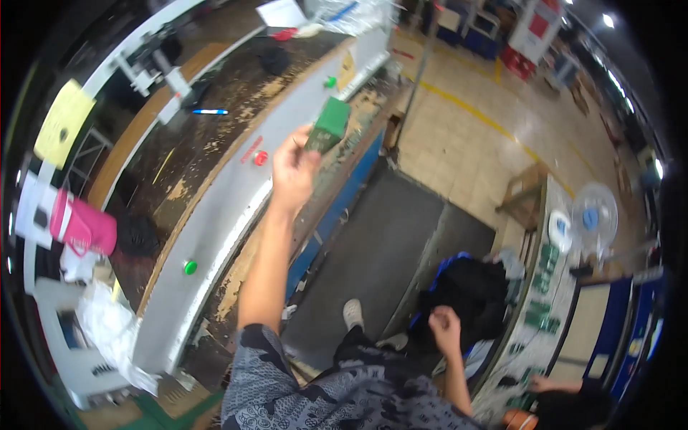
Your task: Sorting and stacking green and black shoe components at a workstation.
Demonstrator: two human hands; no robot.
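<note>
My left hand (292, 172) is stretched out over the workbench, its fingers wrapped round a small green box (330, 123). The box is raised above the bench's worn front ledge, with its top end tilted away from me. My right hand (446, 328) hangs low on the right, in front of a dark heap of cloth (473, 301). Its fingers are curled together, and nothing shows in them.
A grey panel with green (190, 267) and red buttons (261, 158) runs along the bench. A pink jug (84, 223), a blue pen (211, 112) and crumpled plastic (107, 322) lie left. Rightward stand a table with green packs (545, 287), a fan (593, 215) and another person's hand (548, 384).
</note>
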